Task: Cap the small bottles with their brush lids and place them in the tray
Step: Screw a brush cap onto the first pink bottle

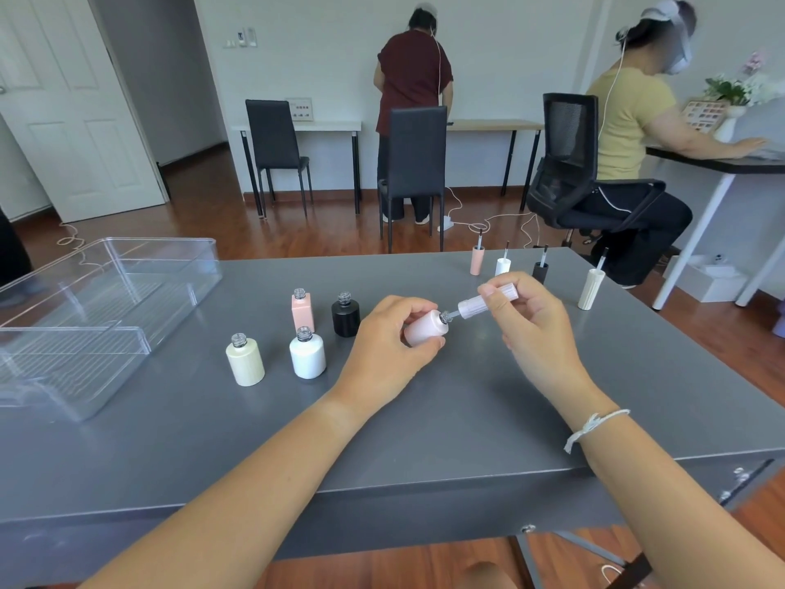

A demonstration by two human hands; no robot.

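A plain room set up as a shared workroom

A grey table point(424, 418) stands on a wooden floor point(212, 214); desks point(297, 126) and black chairs point(272, 138) line the white wall point(331, 44), a panelled door point(63, 99) is at left, and two people point(414, 78) work wearing headgear with cables.

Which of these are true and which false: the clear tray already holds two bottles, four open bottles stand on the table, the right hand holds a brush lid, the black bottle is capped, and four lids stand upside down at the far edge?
1. The clear tray holds two bottles. False: no bottle is in it.
2. Four open bottles stand on the table. True: cream bottle, white bottle, pink square bottle, black bottle.
3. The right hand holds a brush lid. True; its brush is at the neck of the pale pink bottle in the left hand.
4. The black bottle is capped. False: its threaded neck is bare.
5. Four lids stand brush-up at the far edge. True: pink lid, white lid, black lid, cream lid.
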